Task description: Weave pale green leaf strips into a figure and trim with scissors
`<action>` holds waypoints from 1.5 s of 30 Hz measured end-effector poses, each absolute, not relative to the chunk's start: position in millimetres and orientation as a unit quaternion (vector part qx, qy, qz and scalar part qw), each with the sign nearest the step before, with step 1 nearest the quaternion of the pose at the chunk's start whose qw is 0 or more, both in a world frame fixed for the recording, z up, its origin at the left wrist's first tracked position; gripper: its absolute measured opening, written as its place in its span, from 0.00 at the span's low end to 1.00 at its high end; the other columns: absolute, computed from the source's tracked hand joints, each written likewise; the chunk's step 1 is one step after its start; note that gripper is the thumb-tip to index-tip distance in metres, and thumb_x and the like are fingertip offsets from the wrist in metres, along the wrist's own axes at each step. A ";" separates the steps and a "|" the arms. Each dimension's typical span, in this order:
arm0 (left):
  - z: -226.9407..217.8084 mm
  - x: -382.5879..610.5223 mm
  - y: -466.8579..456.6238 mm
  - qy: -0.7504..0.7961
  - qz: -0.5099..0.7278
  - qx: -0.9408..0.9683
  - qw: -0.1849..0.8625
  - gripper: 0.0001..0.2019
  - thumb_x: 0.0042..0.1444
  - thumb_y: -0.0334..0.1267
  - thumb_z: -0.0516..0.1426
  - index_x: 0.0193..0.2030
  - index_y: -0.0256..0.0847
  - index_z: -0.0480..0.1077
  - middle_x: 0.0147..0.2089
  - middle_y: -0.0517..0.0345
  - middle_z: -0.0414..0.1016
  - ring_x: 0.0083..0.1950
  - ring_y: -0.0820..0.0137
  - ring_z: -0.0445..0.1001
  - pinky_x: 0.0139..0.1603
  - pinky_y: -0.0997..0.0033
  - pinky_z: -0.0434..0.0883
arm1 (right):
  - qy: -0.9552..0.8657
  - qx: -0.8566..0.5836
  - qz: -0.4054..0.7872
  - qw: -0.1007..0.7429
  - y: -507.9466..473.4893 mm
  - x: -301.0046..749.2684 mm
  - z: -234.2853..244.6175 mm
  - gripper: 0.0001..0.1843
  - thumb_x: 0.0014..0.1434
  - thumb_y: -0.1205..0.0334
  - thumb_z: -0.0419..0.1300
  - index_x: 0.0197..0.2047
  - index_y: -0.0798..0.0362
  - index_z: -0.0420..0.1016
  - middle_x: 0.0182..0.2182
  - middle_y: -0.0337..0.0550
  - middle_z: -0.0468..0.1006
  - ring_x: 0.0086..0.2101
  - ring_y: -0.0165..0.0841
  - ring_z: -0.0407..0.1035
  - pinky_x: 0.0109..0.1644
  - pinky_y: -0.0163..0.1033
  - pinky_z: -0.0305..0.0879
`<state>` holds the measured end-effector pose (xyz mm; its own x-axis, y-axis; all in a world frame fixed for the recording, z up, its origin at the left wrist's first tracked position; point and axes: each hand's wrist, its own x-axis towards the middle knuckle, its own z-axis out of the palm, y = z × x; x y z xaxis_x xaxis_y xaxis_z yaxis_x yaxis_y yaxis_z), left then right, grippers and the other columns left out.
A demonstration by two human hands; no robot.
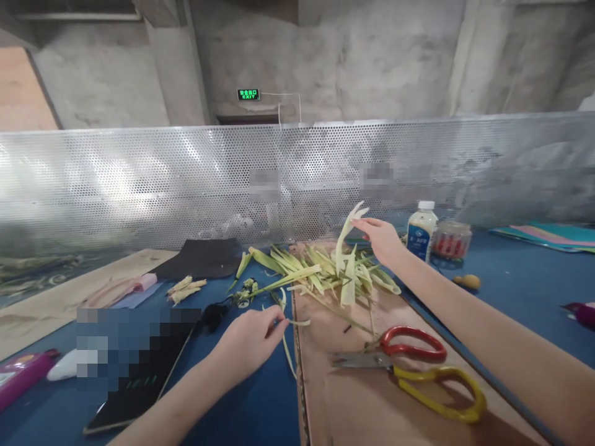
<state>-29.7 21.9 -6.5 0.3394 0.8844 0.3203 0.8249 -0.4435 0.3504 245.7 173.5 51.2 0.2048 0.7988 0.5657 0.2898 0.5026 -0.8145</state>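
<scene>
My right hand point(382, 238) reaches out over a pile of yellow-green leaf strips point(320, 272) and pinches the top of one pale strip point(346, 232) that stands up from the pile. My left hand point(251, 341) rests near the board's left edge, fingers pinched on a thin pale strip point(292, 322) that hangs off the edge. The pile lies on a brown board point(362, 396) set on the blue table point(260, 409).
Scissors with a red and a yellow handle point(413, 365) lie on the board near me. A white bottle point(421, 230) and a small jar point(450, 240) stand at the back right. A dark tablet point(139, 378), a black sheet point(199, 257) and a perforated metal screen point(186, 179) are at left and behind.
</scene>
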 end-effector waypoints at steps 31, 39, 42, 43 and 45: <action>11.0 -32.4 24.0 0.402 0.456 0.686 0.400 0.12 0.52 0.44 0.52 0.27 0.37 0.64 0.22 0.65 0.59 0.23 0.78 0.56 0.25 0.77 0.56 | -0.782 -0.353 0.391 0.335 49.6 132.6 56.1 0.04 0.48 0.62 0.59 0.27 0.53 0.71 0.23 0.40 0.75 0.25 0.29 0.68 0.28 0.33 0.61; 8.7 -34.4 31.0 0.439 0.467 0.653 0.404 0.13 0.52 0.44 0.51 0.24 0.37 0.61 0.19 0.66 0.57 0.20 0.78 0.55 0.24 0.77 0.56 | -0.718 -0.402 0.438 0.362 80.9 141.7 48.1 0.14 0.54 0.53 0.54 0.30 0.56 0.70 0.27 0.46 0.75 0.24 0.27 0.66 0.26 0.33 0.61; 7.3 -33.0 31.2 0.445 0.465 0.649 0.404 0.12 0.51 0.43 0.51 0.24 0.38 0.61 0.19 0.67 0.58 0.20 0.78 0.55 0.23 0.77 0.55 | -0.711 -0.396 0.444 0.375 84.4 144.0 36.9 0.17 0.54 0.49 0.53 0.32 0.55 0.70 0.31 0.46 0.74 0.27 0.28 0.66 0.29 0.34 0.62; 6.7 -32.2 31.1 0.446 0.464 0.649 0.406 0.11 0.51 0.43 0.51 0.24 0.38 0.61 0.19 0.67 0.58 0.20 0.78 0.55 0.23 0.77 0.55 | -0.712 -0.391 0.443 0.379 83.5 143.1 33.3 0.17 0.54 0.49 0.53 0.32 0.55 0.71 0.32 0.45 0.74 0.29 0.29 0.66 0.31 0.34 0.62; 5.5 -30.6 30.8 0.446 0.458 0.652 0.408 0.11 0.51 0.42 0.51 0.24 0.38 0.61 0.19 0.67 0.57 0.20 0.79 0.55 0.22 0.78 0.55 | -0.717 -0.377 0.444 0.384 80.3 139.9 26.8 0.15 0.52 0.50 0.55 0.31 0.54 0.71 0.32 0.43 0.74 0.32 0.30 0.66 0.35 0.36 0.62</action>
